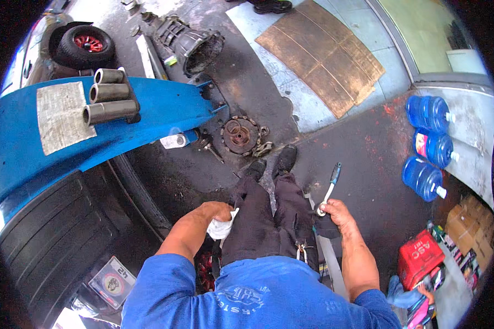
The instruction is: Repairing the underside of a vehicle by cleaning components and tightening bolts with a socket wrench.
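I am seated, legs stretched forward. My left hand, fingers curled, grips a white rag beside my left thigh. To the right of my knees, my right hand holds a ratchet wrench by its head end, its blue and black handle pointing up and away. A dark object lies just under that hand; what it is I cannot make out. On the floor past my shoes sits a round, rusty clutch pressure plate, with small metal parts next to it.
A blue metal panel on my left bears thick metal tubes and a stained cloth. Farther off lie a gearbox and flattened cardboard. Blue water bottles and a red crate are at the right.
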`<state>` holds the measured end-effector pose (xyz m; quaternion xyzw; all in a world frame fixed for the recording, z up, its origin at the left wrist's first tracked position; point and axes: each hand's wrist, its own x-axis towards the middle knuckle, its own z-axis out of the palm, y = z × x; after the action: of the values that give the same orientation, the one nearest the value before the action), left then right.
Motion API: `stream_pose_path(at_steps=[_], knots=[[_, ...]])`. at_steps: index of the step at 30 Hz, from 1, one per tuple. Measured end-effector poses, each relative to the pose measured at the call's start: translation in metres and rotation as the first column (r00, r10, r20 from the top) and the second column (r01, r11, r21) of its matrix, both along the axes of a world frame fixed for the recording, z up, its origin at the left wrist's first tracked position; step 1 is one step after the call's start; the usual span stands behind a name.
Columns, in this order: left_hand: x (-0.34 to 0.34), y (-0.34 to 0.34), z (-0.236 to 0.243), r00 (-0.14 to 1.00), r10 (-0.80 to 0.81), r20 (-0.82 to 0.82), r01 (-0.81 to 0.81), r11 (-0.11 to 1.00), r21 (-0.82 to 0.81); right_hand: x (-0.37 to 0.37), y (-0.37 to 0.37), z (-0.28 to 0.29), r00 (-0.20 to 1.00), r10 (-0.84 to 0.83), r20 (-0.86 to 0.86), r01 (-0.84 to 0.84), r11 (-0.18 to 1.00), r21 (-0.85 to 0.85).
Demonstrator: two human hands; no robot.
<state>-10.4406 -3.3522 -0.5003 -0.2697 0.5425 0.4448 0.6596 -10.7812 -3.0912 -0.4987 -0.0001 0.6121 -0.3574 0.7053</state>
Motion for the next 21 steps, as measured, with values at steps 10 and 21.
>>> stream_pose_path(at_steps=[10, 21], knots=[[-0.018, 0.009, -0.086, 0.930, -0.343, -0.136, 0.349, 0.937, 0.027, 0.024, 0.033, 0.009, 0.971, -0.204, -0.123, 0.214, 0.973, 0.081], [-0.069, -0.049, -0.098, 0.719, -0.689, -0.089, 0.686, 0.683, 0.251, 0.061, 0.036, 0.035, 0.945, -0.304, -0.121, 0.321, 0.930, 0.176]])
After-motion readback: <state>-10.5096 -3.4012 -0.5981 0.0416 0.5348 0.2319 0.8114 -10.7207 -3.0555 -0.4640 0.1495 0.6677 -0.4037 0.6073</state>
